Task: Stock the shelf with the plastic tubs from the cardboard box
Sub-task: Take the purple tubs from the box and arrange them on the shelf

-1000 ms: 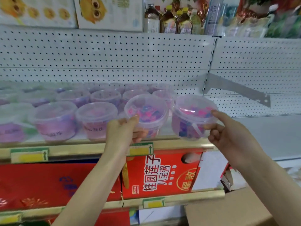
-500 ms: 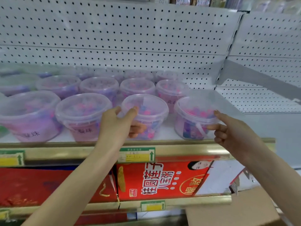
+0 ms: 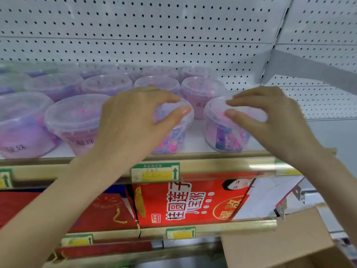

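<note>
Two clear plastic tubs of pink and blue pieces stand at the front of the white shelf (image 3: 195, 142). My left hand (image 3: 135, 122) hovers over the left tub (image 3: 173, 138), thumb and forefinger spread across its lid. My right hand (image 3: 274, 120) sits over the right tub (image 3: 224, 136), with fingertips on its lid and fingers apart. Neither hand wraps a tub's side. Several more lidded tubs (image 3: 77, 120) fill the shelf to the left and behind. A corner of the cardboard box (image 3: 280, 246) shows at the bottom right; its inside is hidden.
A gold price rail (image 3: 222, 165) with a green-and-yellow tag (image 3: 155, 172) fronts the shelf. Red cartons (image 3: 183, 202) fill the shelf below. Perforated white back panels rise behind. Bare shelf lies to the right of the right tub.
Both tubs were set down at the shelf front. My hands left the tubs' sides and rose over the lids. The camera tilted down and closer.
</note>
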Demonstrator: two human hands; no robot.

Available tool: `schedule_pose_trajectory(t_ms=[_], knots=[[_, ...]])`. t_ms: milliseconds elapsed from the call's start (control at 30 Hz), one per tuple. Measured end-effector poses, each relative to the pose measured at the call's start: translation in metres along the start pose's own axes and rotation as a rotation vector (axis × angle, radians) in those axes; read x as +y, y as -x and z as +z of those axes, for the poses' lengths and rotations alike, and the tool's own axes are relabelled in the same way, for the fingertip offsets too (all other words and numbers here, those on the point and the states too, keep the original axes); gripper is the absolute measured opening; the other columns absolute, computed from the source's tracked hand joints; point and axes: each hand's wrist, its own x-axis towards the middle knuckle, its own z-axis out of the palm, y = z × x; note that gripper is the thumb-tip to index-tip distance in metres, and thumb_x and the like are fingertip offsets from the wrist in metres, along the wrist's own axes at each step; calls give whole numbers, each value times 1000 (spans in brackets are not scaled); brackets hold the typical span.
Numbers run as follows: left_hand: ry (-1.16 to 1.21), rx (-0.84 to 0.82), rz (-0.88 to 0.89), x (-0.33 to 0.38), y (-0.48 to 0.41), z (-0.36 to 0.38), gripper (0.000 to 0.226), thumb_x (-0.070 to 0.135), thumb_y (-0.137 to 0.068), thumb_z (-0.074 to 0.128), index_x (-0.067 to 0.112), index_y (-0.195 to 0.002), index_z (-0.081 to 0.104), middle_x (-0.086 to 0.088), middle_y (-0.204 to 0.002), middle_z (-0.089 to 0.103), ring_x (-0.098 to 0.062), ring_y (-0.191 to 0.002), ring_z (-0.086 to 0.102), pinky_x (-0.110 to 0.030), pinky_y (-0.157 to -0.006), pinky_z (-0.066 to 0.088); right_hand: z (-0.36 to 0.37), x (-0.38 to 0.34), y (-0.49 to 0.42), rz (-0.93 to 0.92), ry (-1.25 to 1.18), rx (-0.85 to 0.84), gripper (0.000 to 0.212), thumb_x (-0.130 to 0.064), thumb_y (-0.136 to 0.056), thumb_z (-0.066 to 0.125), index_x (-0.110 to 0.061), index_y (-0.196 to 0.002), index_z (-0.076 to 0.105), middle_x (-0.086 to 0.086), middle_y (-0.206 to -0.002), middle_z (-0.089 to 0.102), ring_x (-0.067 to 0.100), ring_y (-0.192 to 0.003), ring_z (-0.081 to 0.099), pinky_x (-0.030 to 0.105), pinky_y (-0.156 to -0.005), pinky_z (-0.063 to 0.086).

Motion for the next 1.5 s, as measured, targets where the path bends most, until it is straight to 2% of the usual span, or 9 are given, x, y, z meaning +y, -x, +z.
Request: schedule_pose_trajectory(t_ms=[133,333,433,633,700,800,900,1367,1500], knots=[[-257,-283,-30,-3,-19,17,59,78,-69,46,36,-105,65,7,-116,66,-25,-110,58,-38,-83,47,17,-5,-9,42,243,-172,57,-64,-75,55,-27,-117,62,-3,-123,61,21,-116,50,35,-88,41],[45,-534,-6,-30,-28,-8,56,59,-59,67,40,-112,63,25,-125,55,7,-121,43,-9,-101,24,14,0,-11,47,237,-175,53,-65,-74,52,-35,-115,64,-1,-118,66,28,-107,58,38,-89,42],[-47,-645,22,-30,-39,-22,67,69,-49,74,52,-111,57,29,-130,49,0,-128,40,-18,-103,25,12,2,-15,51,253,-192,49,-63,-74,56,-36,-113,65,1,-115,68,31,-105,57,37,-87,40],[-320,-430,103,-9,-31,14,49,68,-73,52,28,-99,62,7,-103,65,-22,-102,56,-32,-77,44,9,4,-20,34,268,-200,49,-65,-70,57,-38,-110,66,2,-111,69,32,-101,57,34,-79,36],[-276,-439,145,-14,-30,14,46,62,-75,59,30,-107,63,8,-112,65,-17,-109,56,-32,-85,46,9,5,-19,39,264,-204,50,-65,-69,56,-39,-110,66,0,-113,68,31,-102,57,32,-77,33],[-98,-588,183,-24,-36,1,54,39,-76,72,35,-127,54,18,-139,45,9,-124,32,0,-98,17,9,6,-18,41,248,-203,49,-64,-70,58,-39,-112,64,-2,-114,68,29,-105,57,31,-78,30],[-145,-678,202,-32,-41,-12,56,29,-78,70,45,-127,48,26,-144,31,5,-133,24,-3,-96,10,9,7,-17,36,250,-207,51,-65,-69,57,-40,-113,64,-2,-113,68,29,-105,56,33,-82,33],[31,-559,146,-43,-31,-4,66,59,-66,65,40,-127,51,23,-139,42,10,-125,32,9,-92,11,3,7,-20,40,228,-266,48,-65,-66,58,-41,-108,65,-5,-116,67,26,-105,57,30,-79,29],[11,-532,145,-50,-24,-3,70,75,-62,52,47,-126,48,19,-141,41,4,-127,36,-8,-102,19,1,3,-22,50,183,-297,44,-59,-66,64,-41,-107,66,-9,-118,66,22,-110,56,31,-85,33]])
